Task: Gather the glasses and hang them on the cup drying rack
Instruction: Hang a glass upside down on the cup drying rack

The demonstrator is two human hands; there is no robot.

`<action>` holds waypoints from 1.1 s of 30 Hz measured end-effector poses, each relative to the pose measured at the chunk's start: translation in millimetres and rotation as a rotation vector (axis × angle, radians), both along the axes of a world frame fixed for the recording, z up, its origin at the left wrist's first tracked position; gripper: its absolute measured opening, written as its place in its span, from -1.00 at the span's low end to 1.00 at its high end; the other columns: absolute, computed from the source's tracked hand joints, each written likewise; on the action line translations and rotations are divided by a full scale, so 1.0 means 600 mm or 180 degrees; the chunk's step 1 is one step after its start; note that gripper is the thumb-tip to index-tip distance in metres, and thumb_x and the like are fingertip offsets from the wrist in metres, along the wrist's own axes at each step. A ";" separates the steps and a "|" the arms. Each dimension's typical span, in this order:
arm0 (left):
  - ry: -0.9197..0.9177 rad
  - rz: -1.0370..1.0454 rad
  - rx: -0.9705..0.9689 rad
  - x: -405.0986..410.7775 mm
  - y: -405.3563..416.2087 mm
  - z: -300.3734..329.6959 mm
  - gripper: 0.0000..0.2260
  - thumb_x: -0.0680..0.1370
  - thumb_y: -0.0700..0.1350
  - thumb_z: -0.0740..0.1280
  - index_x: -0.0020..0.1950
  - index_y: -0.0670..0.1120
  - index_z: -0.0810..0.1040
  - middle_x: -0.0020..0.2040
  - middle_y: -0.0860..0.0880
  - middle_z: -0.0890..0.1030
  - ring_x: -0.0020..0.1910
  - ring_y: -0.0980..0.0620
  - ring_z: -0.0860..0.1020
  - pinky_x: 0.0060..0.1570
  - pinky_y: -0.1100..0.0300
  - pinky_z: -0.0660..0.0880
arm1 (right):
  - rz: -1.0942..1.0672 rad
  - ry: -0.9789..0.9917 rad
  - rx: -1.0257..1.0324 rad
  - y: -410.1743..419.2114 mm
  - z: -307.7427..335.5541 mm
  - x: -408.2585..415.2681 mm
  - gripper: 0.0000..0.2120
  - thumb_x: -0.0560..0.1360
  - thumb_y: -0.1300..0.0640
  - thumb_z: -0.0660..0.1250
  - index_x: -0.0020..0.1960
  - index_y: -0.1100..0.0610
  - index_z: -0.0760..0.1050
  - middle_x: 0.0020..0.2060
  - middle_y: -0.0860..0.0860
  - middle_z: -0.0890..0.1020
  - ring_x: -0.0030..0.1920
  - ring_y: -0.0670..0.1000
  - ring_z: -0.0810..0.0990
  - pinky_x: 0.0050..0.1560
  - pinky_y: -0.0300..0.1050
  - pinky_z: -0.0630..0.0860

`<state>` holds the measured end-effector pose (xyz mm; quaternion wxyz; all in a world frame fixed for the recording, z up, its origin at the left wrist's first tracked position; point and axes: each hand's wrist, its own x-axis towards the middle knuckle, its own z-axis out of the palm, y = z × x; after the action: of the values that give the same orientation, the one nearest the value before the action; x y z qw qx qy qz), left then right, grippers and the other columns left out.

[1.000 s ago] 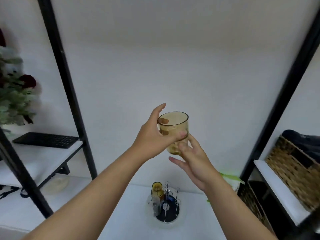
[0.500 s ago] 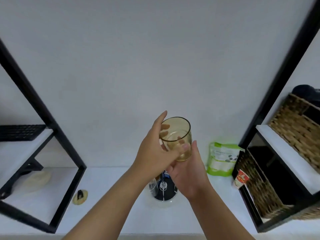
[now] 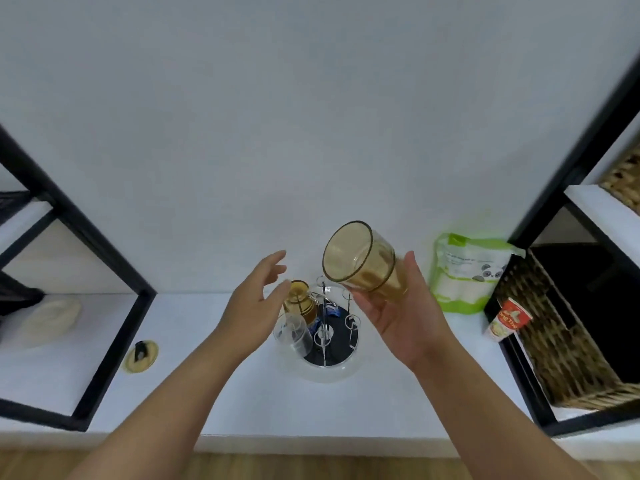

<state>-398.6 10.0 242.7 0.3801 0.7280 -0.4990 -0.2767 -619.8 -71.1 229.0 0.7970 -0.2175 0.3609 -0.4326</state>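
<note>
White tabletop, front edge nearest the viewer, carrying everything below; landmark for all places is the cup drying rack, a round dark base in a clear dish with thin upright wire pegs, standing at the middle of the tabletop. Left hand: just left of the rack and above it, fingers spread and loose, gripping nothing. Right hand: just right of the rack and above it, palm up, fingers cupped under an amber glass. That amber glass: held tilted on its side above the rack's rear right, open mouth toward the left, clear of the pegs. Clear glass: hung mouth-down on a peg at the rack's front left. Second amber glass: hung on a peg at the rack's rear left, just behind the clear one and partly behind the left hand's fingertips. Small round yellow item with a dark centre: well left of the rack, flat on the tabletop. Pale cloth-like lump: farther left, inside the black frame shelf. Red and white paper cup: well right of the rack, tipped against a wicker basket. Green and white pouch with a panda print: right of the rack and behind it, standing against the white wall.
</note>
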 end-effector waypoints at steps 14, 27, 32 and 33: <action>-0.1337 -0.0406 0.0494 0.023 -0.033 -0.268 -0.55 0.64 0.00 0.32 0.53 0.06 0.37 0.54 0.05 0.35 0.50 -0.01 0.27 0.38 0.08 0.32 | 0.0495 0.2574 -0.1693 0.005 -0.159 0.010 -0.43 0.54 -0.07 0.50 0.50 -0.32 0.42 0.08 -0.15 0.56 0.06 0.04 0.69 -0.03 0.06 0.75; -0.1347 -0.0339 0.0350 0.046 -0.036 -0.351 -0.59 0.64 0.04 0.29 0.50 0.06 0.41 0.51 0.02 0.38 0.48 -0.04 0.30 0.30 0.06 0.39 | 0.0939 0.4040 -0.2858 0.001 -0.234 0.071 -0.20 0.45 -0.16 0.55 0.57 -0.20 0.23 0.31 -0.03 0.53 0.21 0.00 0.56 0.16 -0.11 0.47; -0.1304 -0.0284 0.0246 0.050 -0.038 -0.361 -0.59 0.64 0.04 0.31 0.49 0.07 0.42 0.51 0.03 0.39 0.48 -0.02 0.32 0.28 0.11 0.38 | 0.1109 0.4397 -0.3226 0.001 -0.242 0.083 -0.19 0.46 -0.16 0.54 0.60 -0.19 0.21 0.30 -0.01 0.53 0.20 0.05 0.60 0.08 -0.12 0.41; -0.1295 -0.0261 0.0243 0.050 -0.038 -0.362 -0.59 0.64 0.04 0.31 0.49 0.07 0.42 0.50 0.03 0.39 0.47 -0.02 0.32 0.28 0.12 0.38 | 0.1148 0.4457 -0.3294 0.002 -0.245 0.086 -0.19 0.47 -0.17 0.53 0.60 -0.19 0.20 0.31 -0.01 0.53 0.19 0.06 0.60 0.07 -0.13 0.43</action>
<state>-368.8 -13.0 25.6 0.2321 0.7618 -0.5838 -0.1579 -568.3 -70.0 82.1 0.2515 -0.8186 0.4851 -0.1772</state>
